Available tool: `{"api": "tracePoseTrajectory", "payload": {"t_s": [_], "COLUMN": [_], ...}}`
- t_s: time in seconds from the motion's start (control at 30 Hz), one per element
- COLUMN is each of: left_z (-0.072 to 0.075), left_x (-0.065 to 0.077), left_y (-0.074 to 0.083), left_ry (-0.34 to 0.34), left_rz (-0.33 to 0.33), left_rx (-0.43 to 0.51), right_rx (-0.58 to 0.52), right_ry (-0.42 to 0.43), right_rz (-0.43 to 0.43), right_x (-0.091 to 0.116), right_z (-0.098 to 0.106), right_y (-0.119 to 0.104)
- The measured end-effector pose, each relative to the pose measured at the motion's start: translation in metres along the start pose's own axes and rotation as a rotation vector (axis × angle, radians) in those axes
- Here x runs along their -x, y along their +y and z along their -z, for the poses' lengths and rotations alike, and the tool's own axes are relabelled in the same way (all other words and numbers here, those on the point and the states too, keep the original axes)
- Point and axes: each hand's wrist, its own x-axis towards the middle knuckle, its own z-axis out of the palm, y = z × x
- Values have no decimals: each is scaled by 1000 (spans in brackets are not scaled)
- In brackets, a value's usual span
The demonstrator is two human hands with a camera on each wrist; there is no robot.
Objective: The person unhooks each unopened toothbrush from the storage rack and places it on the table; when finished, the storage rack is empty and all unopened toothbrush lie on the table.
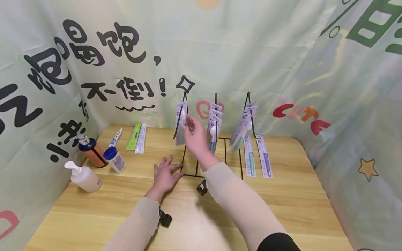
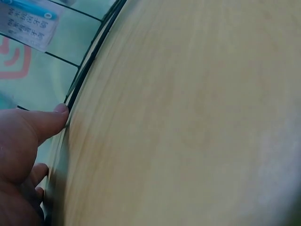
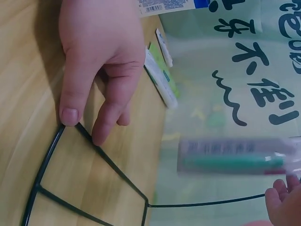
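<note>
A black wire display rack (image 1: 190,175) stands on the wooden table, with packaged toothbrushes hanging from its three upper hooks. At the leftmost hook, my right hand (image 1: 198,137) pinches a toothbrush in its clear blister pack (image 1: 180,129); the right wrist view shows this pack blurred, with a green handle (image 3: 230,162). My left hand (image 1: 164,176) rests on the table at the rack's front left corner. Its thumb and fingers touch the base wires, as the right wrist view shows. More toothbrush packs hang on the middle hook (image 1: 215,122) and the right hook (image 1: 243,125).
Two toothbrush packs (image 1: 249,157) (image 1: 265,157) lie flat right of the rack. To the left are toothpaste tubes (image 1: 134,136), a small tube (image 1: 116,137), a blue-capped jar (image 1: 115,160), an orange pump bottle (image 1: 93,153) and a white pump bottle (image 1: 85,178). A printed cloth (image 1: 251,52) hangs behind.
</note>
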Motion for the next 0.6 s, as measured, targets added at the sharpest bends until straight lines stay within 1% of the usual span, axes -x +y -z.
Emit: {"api": "tracePoseTrajectory", "payload": {"t_s": [0.13, 0.37, 0.5, 0.6], "left_z": [-1, -1, -1, -1], "left_x": [0, 0, -1, -1], "left_y": [0, 0, 0, 0], "left_ry": [-4, -1, -4, -5], "left_rz": [-2, -2, 4, 5], "left_rx": [-2, -6, -11, -8], "right_rx": [27, 0, 28, 41], "right_ry": [8, 48, 75, 80], "right_rz": [-41, -16, -15, -1], "right_x": [-6, -11, -9, -7], "right_z": [-5, -8, -6, -4], "right_y": [1, -2, -1, 2]}}
